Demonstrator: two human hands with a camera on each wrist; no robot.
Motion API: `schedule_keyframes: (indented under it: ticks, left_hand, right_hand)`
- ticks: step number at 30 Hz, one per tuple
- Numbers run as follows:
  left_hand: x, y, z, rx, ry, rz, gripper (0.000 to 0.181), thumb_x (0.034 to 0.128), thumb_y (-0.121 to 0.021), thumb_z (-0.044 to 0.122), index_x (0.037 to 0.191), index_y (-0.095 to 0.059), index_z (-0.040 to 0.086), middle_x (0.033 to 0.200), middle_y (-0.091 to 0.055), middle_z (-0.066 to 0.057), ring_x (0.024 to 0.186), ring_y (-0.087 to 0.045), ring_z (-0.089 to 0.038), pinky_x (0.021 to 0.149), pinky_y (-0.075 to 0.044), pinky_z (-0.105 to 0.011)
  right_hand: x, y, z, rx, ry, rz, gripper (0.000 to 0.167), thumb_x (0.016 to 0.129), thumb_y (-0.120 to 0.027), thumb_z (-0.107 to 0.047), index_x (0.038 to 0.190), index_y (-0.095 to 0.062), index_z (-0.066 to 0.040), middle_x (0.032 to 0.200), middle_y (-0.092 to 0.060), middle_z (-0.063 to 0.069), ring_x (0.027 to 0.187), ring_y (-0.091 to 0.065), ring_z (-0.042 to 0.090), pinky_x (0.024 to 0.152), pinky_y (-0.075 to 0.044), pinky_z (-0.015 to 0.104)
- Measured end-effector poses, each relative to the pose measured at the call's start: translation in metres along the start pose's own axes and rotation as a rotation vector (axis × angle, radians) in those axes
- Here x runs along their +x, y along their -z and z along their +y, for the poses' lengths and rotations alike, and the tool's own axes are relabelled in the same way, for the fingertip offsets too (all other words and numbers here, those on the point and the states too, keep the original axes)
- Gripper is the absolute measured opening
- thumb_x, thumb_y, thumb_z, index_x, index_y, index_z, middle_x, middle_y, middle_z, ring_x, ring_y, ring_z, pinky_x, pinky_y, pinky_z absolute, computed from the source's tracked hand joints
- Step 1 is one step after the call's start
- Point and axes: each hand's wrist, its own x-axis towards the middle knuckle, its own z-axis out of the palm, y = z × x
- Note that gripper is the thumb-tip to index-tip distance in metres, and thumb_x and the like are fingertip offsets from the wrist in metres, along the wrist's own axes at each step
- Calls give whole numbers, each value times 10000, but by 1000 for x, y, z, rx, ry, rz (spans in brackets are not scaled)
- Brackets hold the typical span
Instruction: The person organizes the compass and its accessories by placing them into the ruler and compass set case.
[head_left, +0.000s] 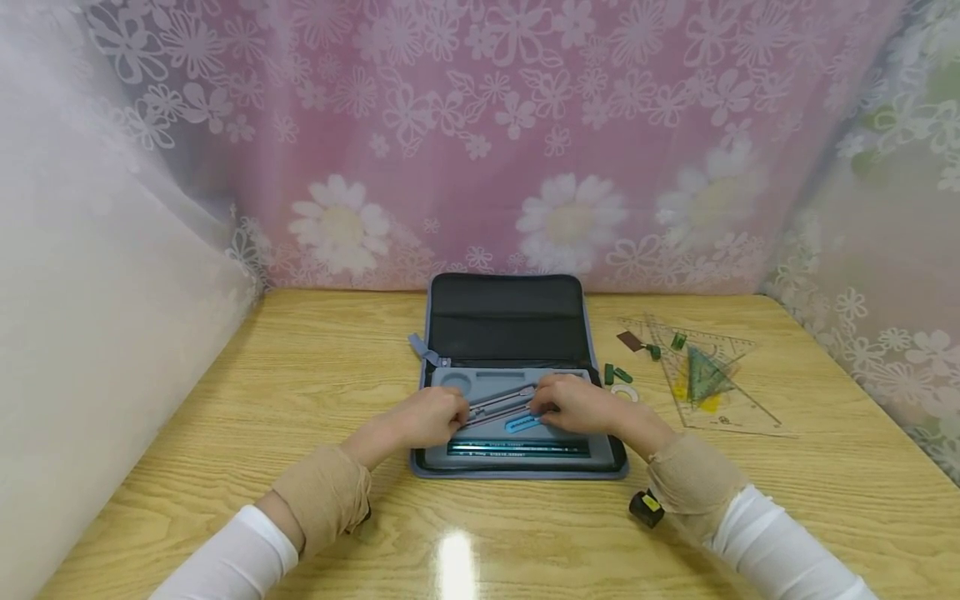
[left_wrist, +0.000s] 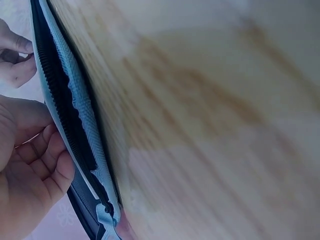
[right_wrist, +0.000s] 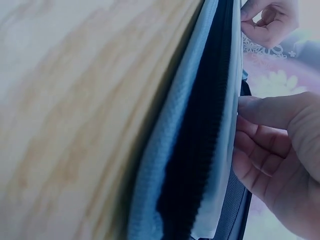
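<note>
An open zip case (head_left: 517,477) lies on the table with a grey moulded tray (head_left: 491,433) in its near half. Across the tray lie slim silver metal compasses (head_left: 498,402), slightly tilted. My left hand (head_left: 433,414) curls its fingers at their left end, and my right hand (head_left: 577,404) pinches at their right end; fingertips are partly hidden. A small light-blue piece (head_left: 522,423) lies just under my right fingers. Dark green pencils (head_left: 517,448) lie in the front slot. In the wrist views, the left hand (left_wrist: 35,165) and right hand (right_wrist: 275,145) reach over the case's zipped edge.
To the right lie clear set squares (head_left: 720,421), a green triangle (head_left: 705,375), several small green pieces (head_left: 621,375), a brown piece (head_left: 630,341) and a white ring (head_left: 625,392). A black-and-yellow object (head_left: 647,507) sits by my right wrist. The raised black lid (head_left: 510,321) stands behind the tray.
</note>
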Motion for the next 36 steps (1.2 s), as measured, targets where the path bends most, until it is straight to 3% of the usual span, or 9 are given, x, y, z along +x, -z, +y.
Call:
schedule_keyframes:
  ticks: [13, 18, 22, 24, 26, 30, 33, 36]
  left_hand:
    - [0, 0, 0, -7, 9, -5, 85, 863, -597, 7, 823, -648, 62, 792, -543, -15, 691, -515, -134, 614, -450, -241]
    - [0, -1, 0, -4, 4, -10, 77, 866, -596, 9, 837, -646, 60, 803, -547, -19, 700, -516, -134, 624, -455, -244]
    - [0, 0, 1, 12, 1, -10, 64, 865, -604, 15, 853, -649, 59, 817, -559, -29, 722, -544, -153, 638, -469, -251]
    - [0, 2, 2, 16, 5, -11, 56, 863, -605, 14, 860, -640, 57, 824, -564, -34, 734, -556, -166, 644, -475, -261]
    - [1, 3, 3, 15, 18, -12, 48, 862, -605, 15, 876, -629, 54, 836, -573, -40, 750, -568, -181, 654, -482, -278]
    - [2, 3, 2, 19, 56, -2, 73, 847, -619, 21, 913, -597, 43, 860, -591, -58, 780, -579, -207, 677, -487, -329]
    - [2, 1, 0, 12, 99, 23, 122, 823, -654, 40, 927, -593, 29, 869, -599, -73, 805, -583, -226, 695, -487, -357]
    - [1, -1, -2, 7, 148, 52, 155, 805, -690, 86, 918, -601, 28, 867, -600, -77, 823, -581, -235, 704, -487, -364]
  right_hand:
    - [-5, -5, -5, -33, -123, 66, 97, 840, -670, -75, 935, -689, -78, 875, -567, -13, 768, -559, 125, 657, -482, 263]
    - [-14, -1, 0, -27, -148, 140, 87, 843, -663, -73, 926, -684, -63, 850, -563, -15, 742, -547, 125, 638, -473, 269]
    - [-28, 9, 13, -60, -251, 239, 110, 831, -665, -59, 928, -679, -7, 829, -576, 35, 731, -554, 169, 643, -481, 318]
    - [-37, 17, 21, -58, -321, 253, 157, 828, -662, -51, 957, -661, 38, 850, -585, 101, 745, -556, 224, 658, -477, 370]
    - [-46, 25, 29, -73, -404, 227, 228, 839, -656, -86, 1015, -642, 58, 916, -589, 161, 796, -563, 280, 691, -474, 422]
    - [-64, 35, 39, -78, -527, 79, 396, 854, -655, -175, 1151, -570, 72, 1076, -535, 264, 869, -566, 344, 726, -466, 470]
    - [-70, 36, 45, -48, -557, -11, 493, 853, -667, -217, 1217, -518, 80, 1139, -491, 300, 893, -568, 360, 719, -476, 455]
    - [-72, 33, 48, -27, -567, -37, 544, 849, -674, -246, 1246, -494, 80, 1162, -479, 306, 912, -565, 364, 717, -479, 446]
